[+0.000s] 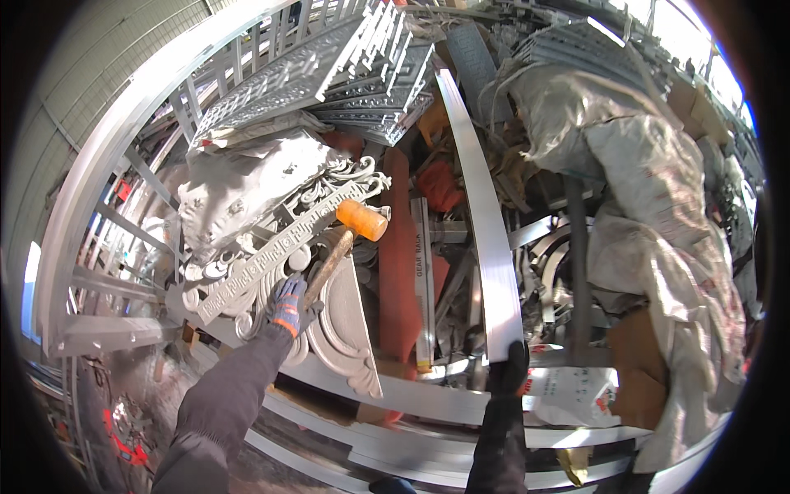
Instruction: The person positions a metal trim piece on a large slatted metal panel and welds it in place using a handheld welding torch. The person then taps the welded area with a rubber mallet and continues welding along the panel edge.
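At 8 o'clock: gloved left hand (292, 309), fingers wrapped around the wooden handle of an orange-headed mallet (360, 220). Striking end toward 10 o'clock, near centre, over the upper end of a pale ornamental strip (276, 253); contact between these 2 not determinable. Toward 7 o'clock, just beside the handle: pale curved panel (350, 321). Between 4 and 5 o'clock: black-gloved right hand (512, 375), at the near end of a long silver bar (486, 222); cannot tell whether gripping or merely resting there. Far end of same between 12 and 1 o'clock, over a mixed scrap heap (448, 272). At 11 o'clock: stacked metal panels (288, 82). Between 2 and 3 o'clock: large pale sack (642, 181). Judged done: mallet taken up, bar reached at 1 end. Judged left: handling beyond this point; no finished result in evidence, remaining amount not assessable.
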Demonstrator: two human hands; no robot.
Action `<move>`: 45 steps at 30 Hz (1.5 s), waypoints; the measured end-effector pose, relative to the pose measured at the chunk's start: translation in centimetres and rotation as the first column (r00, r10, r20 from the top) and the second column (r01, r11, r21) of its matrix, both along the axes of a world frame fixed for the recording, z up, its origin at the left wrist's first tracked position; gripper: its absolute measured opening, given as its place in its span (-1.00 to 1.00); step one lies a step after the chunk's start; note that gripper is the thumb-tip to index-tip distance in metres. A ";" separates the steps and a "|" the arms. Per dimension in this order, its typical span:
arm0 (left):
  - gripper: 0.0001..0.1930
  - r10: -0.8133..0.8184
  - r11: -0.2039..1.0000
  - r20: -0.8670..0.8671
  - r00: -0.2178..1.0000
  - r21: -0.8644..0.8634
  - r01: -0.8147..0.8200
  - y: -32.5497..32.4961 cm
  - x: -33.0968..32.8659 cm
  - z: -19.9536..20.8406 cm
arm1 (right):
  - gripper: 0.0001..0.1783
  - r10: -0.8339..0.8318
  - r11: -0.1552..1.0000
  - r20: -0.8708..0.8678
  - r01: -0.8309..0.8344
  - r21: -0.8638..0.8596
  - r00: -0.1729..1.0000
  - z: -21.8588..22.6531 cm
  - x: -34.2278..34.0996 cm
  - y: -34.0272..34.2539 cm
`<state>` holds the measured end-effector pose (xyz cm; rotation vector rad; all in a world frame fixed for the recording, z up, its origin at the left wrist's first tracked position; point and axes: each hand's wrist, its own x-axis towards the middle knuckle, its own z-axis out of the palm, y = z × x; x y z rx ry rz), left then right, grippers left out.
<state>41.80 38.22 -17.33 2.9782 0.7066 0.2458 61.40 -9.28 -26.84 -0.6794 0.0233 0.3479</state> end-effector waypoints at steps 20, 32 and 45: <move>-0.46 0.357 -0.400 0.419 0.835 -0.739 0.542 -37.0 -14.8 17.7 | -0.27 -0.446 0.698 -0.145 0.242 -0.674 0.883 25.2 -51.4 -37.1; -0.59 0.576 -0.301 0.326 0.749 -0.768 0.566 -34.9 -30.3 27.7 | -0.42 -0.109 0.615 -0.116 -0.025 -0.788 0.987 30.8 -62.1 -33.2; -0.48 0.660 -0.014 0.233 0.714 -0.947 0.322 -43.4 -56.0 16.8 | -0.54 0.809 0.516 0.324 -0.329 -0.791 0.491 41.5 -58.3 2.4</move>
